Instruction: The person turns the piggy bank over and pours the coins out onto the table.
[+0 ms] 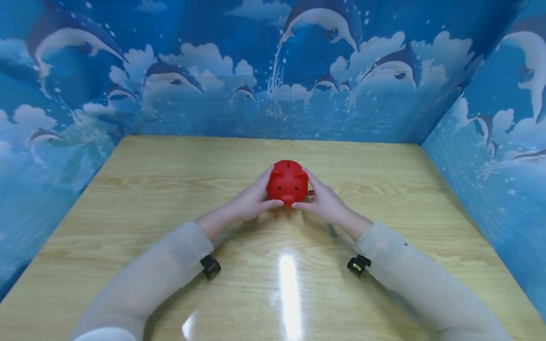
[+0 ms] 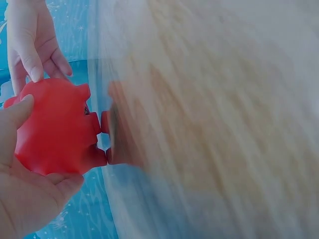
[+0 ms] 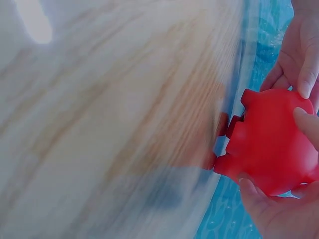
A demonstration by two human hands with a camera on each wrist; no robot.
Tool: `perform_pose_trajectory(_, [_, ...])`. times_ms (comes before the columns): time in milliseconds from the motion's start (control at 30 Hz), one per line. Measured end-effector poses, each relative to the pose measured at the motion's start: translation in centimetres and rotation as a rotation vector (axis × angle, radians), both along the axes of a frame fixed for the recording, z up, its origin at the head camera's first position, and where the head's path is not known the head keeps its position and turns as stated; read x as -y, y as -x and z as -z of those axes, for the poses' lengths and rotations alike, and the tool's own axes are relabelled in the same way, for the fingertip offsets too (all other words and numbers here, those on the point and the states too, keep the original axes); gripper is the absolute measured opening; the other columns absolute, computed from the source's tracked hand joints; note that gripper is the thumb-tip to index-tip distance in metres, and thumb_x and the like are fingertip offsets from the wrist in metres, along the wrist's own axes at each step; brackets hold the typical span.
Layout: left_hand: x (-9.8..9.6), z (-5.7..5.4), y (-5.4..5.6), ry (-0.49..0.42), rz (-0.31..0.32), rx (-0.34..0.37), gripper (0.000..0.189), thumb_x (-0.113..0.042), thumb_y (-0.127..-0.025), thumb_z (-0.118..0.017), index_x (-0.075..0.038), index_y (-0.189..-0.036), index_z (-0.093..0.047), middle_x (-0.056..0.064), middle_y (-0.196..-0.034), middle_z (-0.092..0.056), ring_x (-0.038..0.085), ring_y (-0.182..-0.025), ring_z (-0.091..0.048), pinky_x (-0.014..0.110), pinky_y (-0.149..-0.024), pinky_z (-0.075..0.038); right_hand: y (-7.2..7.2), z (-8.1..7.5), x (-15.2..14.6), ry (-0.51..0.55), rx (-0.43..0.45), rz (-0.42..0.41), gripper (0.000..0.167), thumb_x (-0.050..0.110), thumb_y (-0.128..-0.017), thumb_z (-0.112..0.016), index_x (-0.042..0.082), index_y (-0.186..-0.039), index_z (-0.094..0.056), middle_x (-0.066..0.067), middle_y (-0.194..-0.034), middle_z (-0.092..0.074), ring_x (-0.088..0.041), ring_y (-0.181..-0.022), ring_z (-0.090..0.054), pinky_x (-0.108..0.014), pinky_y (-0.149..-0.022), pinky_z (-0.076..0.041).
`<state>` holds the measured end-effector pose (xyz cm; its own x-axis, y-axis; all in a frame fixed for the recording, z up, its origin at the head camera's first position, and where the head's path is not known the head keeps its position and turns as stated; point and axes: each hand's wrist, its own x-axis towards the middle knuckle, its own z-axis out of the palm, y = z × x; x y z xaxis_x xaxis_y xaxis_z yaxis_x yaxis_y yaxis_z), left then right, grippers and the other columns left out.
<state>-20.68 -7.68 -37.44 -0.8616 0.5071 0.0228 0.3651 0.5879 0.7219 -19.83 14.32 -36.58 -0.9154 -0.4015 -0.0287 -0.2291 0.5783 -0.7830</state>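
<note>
A red piggy bank (image 1: 287, 182) stands on the table, its snout and eyes toward me and a coin slot on top. My left hand (image 1: 251, 198) grips it from the left, the thumb along the lower front and the fingers round the side. From the right, my right hand (image 1: 327, 202) holds it in a mirrored way, with the two thumb tips close together under the snout. In the left wrist view, the feet of the piggy bank (image 2: 55, 130) meet their reflection on the glossy surface. The fingers behind the body are partly hidden.
The pale wood-grain table (image 1: 179, 161) has bright light reflections near its front. Blue dolphin-print walls (image 1: 222, 104) close in the back and both sides. Small black devices (image 1: 211, 267) are strapped at both wrists, over light sleeves (image 1: 158, 270).
</note>
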Motion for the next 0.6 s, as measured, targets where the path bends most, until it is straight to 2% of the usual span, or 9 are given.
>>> perform_pose_trajectory(133, [-0.19,-0.07,-0.08,-0.036,0.0,0.009,0.094,-0.028,-0.085,-0.068,-0.013,-0.151,-0.003,0.004,-0.15,-0.024,0.021,-0.13,-0.033,0.035,-0.094,-0.045,-0.08,-0.15,-0.16,-0.009,0.015,0.015,0.094,0.027,-0.08,-0.074,0.025,-0.151,-0.012,-0.004,-0.144,-0.036,-0.026,-0.104,-0.057,-0.038,-0.082,-0.051])
perform_pose_trajectory(367, [-0.26,-0.24,-0.27,-0.07,-0.039,0.044,0.092,-0.027,-0.085,-0.068,-0.016,-0.151,-0.005,0.002,-0.148,-0.026,0.019,-0.128,-0.033,0.033,-0.09,-0.047,0.0,-0.3,-0.18,-0.002,0.02,0.012,0.091,0.031,-0.081,-0.073,0.027,-0.15,-0.015,-0.003,-0.142,-0.039,-0.025,-0.102,-0.057,-0.037,-0.078,-0.053])
perform_pose_trajectory(600, [-0.44,-0.29,-0.59,-0.124,-0.05,0.058,0.088,-0.025,-0.086,-0.067,-0.019,-0.151,-0.007,-0.001,-0.146,-0.029,0.016,-0.126,-0.035,0.032,-0.088,-0.049,-0.33,-0.19,-0.27,0.008,0.02,0.028,0.088,0.035,-0.082,-0.072,0.029,-0.15,-0.017,-0.003,-0.141,-0.039,-0.025,-0.104,-0.056,-0.036,-0.081,-0.052])
